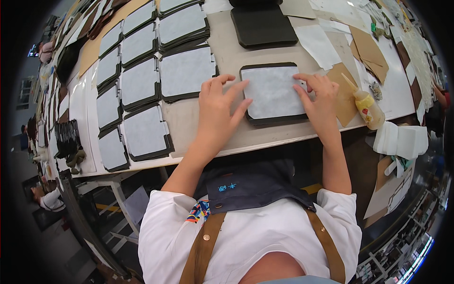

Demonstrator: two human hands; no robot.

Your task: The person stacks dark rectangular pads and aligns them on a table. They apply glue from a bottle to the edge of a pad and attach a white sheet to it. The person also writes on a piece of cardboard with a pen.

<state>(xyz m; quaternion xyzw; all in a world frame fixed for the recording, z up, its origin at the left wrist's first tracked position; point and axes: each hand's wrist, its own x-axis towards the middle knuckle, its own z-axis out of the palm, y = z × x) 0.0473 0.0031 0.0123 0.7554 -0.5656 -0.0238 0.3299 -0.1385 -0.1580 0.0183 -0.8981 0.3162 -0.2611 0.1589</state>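
Right in front of me on the table lies a dark, round-cornered panel with a pale sheet [273, 92] on top of it. My left hand [218, 106] is at the sheet's left edge, fingers apart, the thumb and fingertips close to the border. On the opposite side my right hand [320, 97] has its thumb and fingers spread, tips at the sheet's right edge. Whether the fingertips press on the sheet or only hover is hard to tell. Beyond the panel sits a stack of plain dark panels [263, 26].
Several dark panels topped with pale sheets [187, 71] stand in rows at left. A glue bottle [369, 110] with a pointed nozzle lies at right, near brown card pieces [370, 54]. A white folded cloth [402, 140] hangs by the table's front right corner.
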